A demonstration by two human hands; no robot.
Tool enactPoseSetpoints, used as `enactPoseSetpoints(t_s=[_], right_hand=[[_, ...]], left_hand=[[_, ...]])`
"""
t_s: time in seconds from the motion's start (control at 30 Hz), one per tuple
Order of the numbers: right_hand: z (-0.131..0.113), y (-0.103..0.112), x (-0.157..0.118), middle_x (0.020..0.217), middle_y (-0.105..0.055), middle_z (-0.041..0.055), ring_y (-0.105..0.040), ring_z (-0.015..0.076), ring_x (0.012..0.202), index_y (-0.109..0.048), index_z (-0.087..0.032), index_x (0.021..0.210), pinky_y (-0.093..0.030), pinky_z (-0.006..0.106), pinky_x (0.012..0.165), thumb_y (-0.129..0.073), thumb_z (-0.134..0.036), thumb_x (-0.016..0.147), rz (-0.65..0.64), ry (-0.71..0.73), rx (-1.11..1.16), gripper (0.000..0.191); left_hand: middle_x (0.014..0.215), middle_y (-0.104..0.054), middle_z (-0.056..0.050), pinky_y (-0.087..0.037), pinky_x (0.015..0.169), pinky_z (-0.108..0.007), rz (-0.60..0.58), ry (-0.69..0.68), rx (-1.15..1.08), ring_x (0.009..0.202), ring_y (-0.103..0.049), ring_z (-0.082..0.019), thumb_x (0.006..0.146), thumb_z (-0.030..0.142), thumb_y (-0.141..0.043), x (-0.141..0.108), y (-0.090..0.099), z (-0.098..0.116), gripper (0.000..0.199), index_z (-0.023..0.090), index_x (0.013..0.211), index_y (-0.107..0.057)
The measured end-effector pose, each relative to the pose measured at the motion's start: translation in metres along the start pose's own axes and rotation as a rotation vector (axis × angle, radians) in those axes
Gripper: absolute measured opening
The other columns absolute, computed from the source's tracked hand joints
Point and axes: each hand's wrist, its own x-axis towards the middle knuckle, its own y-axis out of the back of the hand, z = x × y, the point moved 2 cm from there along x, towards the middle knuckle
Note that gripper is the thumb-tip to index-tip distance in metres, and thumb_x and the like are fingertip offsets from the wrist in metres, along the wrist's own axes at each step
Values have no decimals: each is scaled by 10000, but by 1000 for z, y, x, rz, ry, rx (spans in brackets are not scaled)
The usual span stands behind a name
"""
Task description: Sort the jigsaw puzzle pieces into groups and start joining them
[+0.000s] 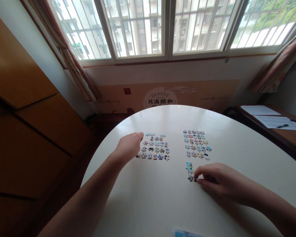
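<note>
Loose jigsaw pieces lie in two groups of rows on the white table, a left group (156, 149) and a right group (196, 142). My left hand (129, 146) is over the left edge of the left group, its fingers closed; whatever they hold, if anything, is hidden. Nearer to me, a small cluster of joined jigsaw pieces (189, 167) lies below the right group. Thumb and forefinger of my right hand (218, 181) pinch a jigsaw piece (194, 179) at the cluster's lower right edge, with the other fingers curled under.
The round white table (143, 197) has its curved far edge towards the window. A blue printed sheet (187, 233) pokes in at the near edge. To the right, papers (273, 121) and a pen (283, 126) lie on a brown desk. Wooden cabinets (39, 121) stand left.
</note>
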Motion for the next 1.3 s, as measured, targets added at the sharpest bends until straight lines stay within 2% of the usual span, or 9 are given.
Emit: enactPoseSetpoints(t_s=[0.2,0.3,0.4,0.5,0.6,0.83,1.3], right_hand=[[-2,1,-1,754,-656,9,-574,147,685,-727,-256,1014,-402,251,646,-573,-223,910,7,4,-2,188],[-2,0,-1,756,-654,9,-573,148,688,-727,-258,1012,-403,253,648,-579,-226,907,5,1,-3,184],[-1,0,-1,759,-656,7,-575,149,692,-728,-263,1014,-403,255,652,-586,-224,903,3,-6,-4,185],[0,0,-1,771,-659,4,-579,148,703,-727,-267,1018,-405,255,661,-583,-214,900,8,-8,-7,194],[-1,0,-1,776,-662,3,-581,145,704,-728,-262,1016,-404,254,664,-579,-198,895,10,7,-5,202],[-2,2,-2,791,-676,4,-589,145,709,-731,-262,1020,-401,250,658,-579,-192,893,20,24,3,210],[-2,3,0,789,-696,-6,-605,147,719,-741,-266,973,-393,250,665,-592,-188,859,64,36,13,203]], left_hand=[[865,-666,-63,-317,570,-301,21,-8,-20,689,-547,-185,779,19,-452,0,0,0,244,201,859,-593],[996,-684,-84,-407,666,-300,80,-24,-42,894,-594,-220,864,50,-425,4,-4,6,289,196,948,-660],[1213,-661,-99,-470,877,-348,206,-93,-77,1136,-554,-258,954,123,-424,10,-14,14,345,216,1126,-708],[1416,-573,-110,-411,1079,-440,292,-166,-107,1316,-480,-286,993,226,-483,18,-29,20,329,247,1220,-719],[1511,-498,-105,-327,1168,-491,297,-160,-123,1426,-394,-305,1020,317,-489,27,-42,20,336,280,1271,-710],[1566,-439,-83,-248,1196,-570,269,-223,-155,1481,-321,-315,1057,394,-405,32,-47,22,373,341,1223,-734],[1600,-402,-76,-198,1210,-600,260,-112,-90,1524,-242,-329,1067,433,-326,34,-48,30,445,362,1238,-730]])
